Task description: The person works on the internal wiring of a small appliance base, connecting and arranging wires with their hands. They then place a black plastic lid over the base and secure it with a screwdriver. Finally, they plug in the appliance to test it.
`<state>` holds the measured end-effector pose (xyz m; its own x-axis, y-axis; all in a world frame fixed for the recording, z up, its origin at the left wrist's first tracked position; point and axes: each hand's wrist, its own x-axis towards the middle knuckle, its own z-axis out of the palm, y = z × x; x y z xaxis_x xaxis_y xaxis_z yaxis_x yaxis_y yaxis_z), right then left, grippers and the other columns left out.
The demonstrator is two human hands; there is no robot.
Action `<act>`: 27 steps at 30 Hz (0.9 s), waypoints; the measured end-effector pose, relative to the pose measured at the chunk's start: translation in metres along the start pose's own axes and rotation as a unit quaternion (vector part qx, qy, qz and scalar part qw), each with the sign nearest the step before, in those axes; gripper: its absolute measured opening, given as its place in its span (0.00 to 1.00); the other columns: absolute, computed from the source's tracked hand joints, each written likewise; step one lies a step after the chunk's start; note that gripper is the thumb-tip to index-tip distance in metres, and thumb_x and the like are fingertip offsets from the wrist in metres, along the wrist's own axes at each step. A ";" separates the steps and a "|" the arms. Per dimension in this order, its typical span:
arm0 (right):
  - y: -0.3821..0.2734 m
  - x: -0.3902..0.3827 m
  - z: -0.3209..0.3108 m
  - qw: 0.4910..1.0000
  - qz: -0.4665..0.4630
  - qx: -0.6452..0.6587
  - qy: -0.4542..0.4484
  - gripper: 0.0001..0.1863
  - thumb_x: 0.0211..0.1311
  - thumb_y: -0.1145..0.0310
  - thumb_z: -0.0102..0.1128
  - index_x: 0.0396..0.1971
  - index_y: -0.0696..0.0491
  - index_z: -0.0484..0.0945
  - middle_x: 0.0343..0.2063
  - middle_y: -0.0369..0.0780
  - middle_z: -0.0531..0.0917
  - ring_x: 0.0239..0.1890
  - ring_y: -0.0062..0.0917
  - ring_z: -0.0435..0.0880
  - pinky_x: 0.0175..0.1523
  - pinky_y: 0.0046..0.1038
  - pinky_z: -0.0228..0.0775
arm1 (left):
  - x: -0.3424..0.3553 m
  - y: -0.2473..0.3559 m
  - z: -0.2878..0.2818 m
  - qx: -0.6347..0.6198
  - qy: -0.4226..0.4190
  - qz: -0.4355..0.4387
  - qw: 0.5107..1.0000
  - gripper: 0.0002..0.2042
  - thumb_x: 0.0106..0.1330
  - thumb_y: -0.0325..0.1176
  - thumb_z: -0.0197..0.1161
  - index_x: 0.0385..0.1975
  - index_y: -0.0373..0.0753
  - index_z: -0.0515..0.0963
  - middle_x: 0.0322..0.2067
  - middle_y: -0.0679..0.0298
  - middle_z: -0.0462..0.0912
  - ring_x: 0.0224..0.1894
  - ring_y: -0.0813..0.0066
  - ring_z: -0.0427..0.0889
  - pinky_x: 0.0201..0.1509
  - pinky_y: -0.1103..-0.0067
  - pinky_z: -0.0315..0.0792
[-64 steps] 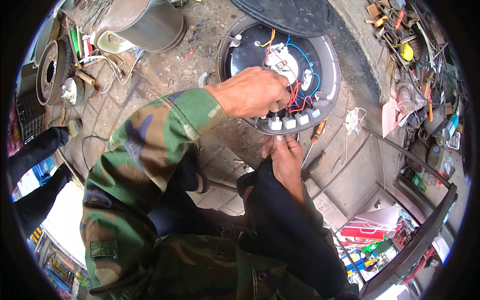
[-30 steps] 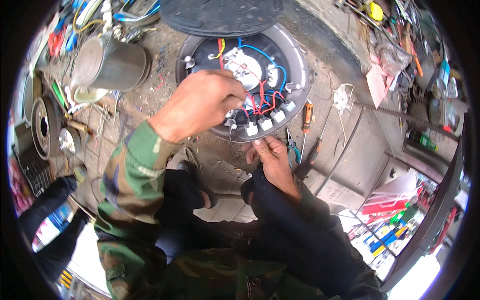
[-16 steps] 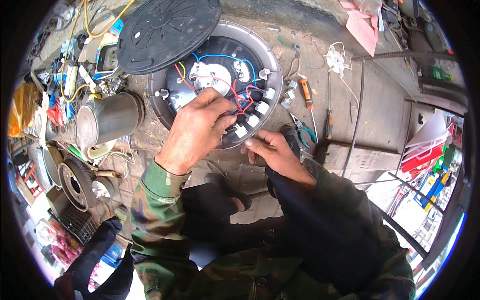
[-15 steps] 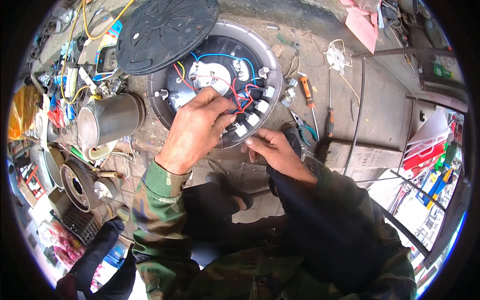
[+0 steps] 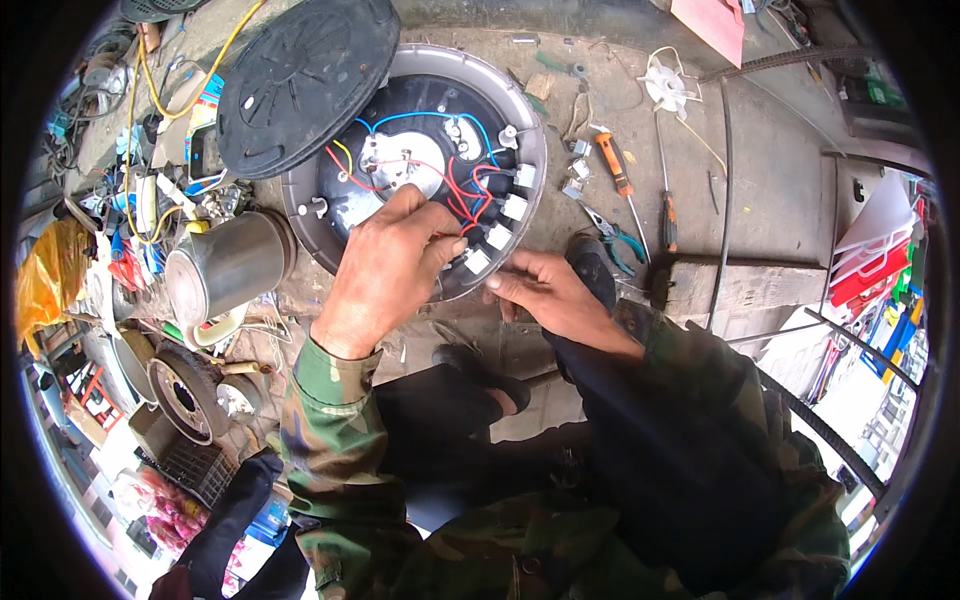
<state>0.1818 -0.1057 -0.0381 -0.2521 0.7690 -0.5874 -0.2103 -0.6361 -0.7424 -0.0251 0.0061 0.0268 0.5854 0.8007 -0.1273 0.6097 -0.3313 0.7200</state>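
The round grey housing lay in front of the person, its black inside facing up, with red wires and a blue wire running across it. Along its right and near rim sat 4 white blocks. The left hand reached inside, thumb and forefinger drawn together beside the nearest block; whether they pinched a wire, I could not tell. The right hand was at the near rim, fingers bent, its grip too hidden to judge. A black round lid overlapped the housing's far left edge. To the right lay 2 orange-handled screwdrivers and teal-handled pliers.
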 end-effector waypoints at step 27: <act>0.010 0.004 -0.004 1.000 0.000 0.019 0.000 0.16 0.80 0.67 0.66 0.58 0.60 0.83 0.37 0.36 0.88 0.30 0.15 0.80 0.34 0.21 0.71 | -0.002 -0.018 0.023 -0.089 0.028 -0.028 0.995 0.04 0.67 0.22 0.74 0.38 0.32 0.86 0.36 0.61 0.83 0.36 0.70 0.84 0.42 0.73 0.78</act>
<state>0.1825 -0.1086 -0.0491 -0.2530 0.7685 -0.5877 -0.2455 -0.6386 -0.7293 -0.0250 -0.0012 -0.0012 0.5186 0.8442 -0.1357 0.5338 -0.1957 0.8227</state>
